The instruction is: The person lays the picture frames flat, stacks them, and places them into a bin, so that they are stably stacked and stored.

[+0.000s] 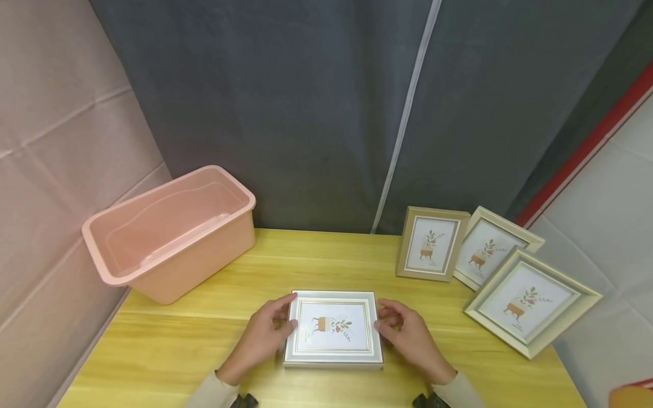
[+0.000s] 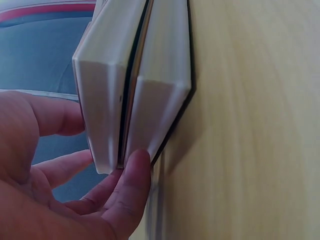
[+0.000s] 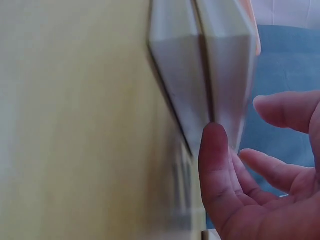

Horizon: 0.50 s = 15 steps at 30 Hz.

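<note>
A white picture frame (image 1: 334, 328) with a plant print lies face up on the table. From the side, the left wrist view has it stacked on a second picture frame (image 2: 162, 95), with a dark seam between them. My left hand (image 1: 263, 334) touches the left end of the stack with its thumb and fingertips. At the right end is my right hand (image 1: 412, 339). Its thumb (image 3: 215, 155) rests against the stack's side near the seam, while its index finger stands apart from the frames. Neither hand wraps round the stack.
A pink plastic basin (image 1: 194, 249) stands at the table's back left. Toward the right are a tan picture frame (image 1: 401, 249), a cream frame (image 1: 534, 241) behind it, and a larger pale frame (image 1: 586, 297) by the right edge. A dark curtain (image 1: 285, 113) hangs behind the wooden table (image 1: 168, 340).
</note>
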Tool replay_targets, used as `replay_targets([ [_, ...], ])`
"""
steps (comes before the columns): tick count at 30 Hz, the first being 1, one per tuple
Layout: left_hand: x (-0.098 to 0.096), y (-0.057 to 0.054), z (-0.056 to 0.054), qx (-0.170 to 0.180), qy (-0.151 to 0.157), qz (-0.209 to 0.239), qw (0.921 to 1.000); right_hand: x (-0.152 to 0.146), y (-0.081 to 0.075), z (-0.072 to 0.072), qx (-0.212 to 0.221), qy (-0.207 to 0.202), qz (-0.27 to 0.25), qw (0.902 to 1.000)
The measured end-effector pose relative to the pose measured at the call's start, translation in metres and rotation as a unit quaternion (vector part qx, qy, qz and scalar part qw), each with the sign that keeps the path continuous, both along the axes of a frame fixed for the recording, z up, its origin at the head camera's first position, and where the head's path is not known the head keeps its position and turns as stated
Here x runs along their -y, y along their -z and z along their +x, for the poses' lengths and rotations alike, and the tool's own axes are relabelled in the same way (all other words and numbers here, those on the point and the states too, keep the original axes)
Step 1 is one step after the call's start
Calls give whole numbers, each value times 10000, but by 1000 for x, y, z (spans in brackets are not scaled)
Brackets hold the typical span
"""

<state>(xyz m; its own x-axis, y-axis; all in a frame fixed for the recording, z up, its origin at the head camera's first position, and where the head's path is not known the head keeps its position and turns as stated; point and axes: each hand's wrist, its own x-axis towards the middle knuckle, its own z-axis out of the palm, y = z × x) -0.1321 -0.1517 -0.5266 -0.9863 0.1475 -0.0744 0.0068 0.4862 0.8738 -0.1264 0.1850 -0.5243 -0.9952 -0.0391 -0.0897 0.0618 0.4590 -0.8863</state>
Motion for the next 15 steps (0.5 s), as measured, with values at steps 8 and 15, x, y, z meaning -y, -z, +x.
replay_targets([
  [8, 1, 2, 0, -12, 90, -32, 10000, -17, -16, 0, -371, -304, -274, 9985],
  [15, 0, -1, 0, -20, 144, -150, 9998, -27, -38, 5, -1125, -429, 82, 9927],
])
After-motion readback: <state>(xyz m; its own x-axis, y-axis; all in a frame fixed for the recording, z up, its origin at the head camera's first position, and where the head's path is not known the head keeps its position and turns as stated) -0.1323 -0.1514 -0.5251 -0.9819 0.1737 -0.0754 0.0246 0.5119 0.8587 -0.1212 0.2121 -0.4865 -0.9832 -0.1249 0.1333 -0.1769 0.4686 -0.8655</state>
